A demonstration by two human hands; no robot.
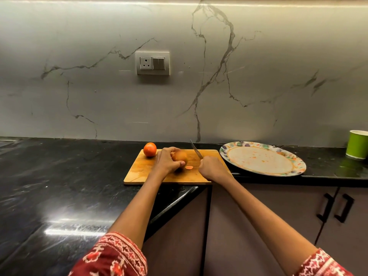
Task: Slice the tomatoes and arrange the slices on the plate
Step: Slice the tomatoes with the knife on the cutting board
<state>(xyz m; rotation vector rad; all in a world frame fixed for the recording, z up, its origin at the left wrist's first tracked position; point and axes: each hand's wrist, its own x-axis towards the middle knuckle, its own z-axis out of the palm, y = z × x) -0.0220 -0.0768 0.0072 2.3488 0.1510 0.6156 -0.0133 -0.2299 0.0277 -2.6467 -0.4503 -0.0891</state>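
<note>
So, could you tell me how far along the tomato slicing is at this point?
Barely begun. One small cut piece lies on the cutting board. The left hand holds a tomato while the right hand grips the knife, blade raised. A second tomato is whole, and the plate holds only juice smears, no slices.

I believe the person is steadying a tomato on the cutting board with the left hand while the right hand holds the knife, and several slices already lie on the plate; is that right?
Not quite. The head view shows the plate holds only juice smears; the one cut slice lies on the cutting board. The rest stands: left hand steadies the tomato, right hand holds the knife.
</note>
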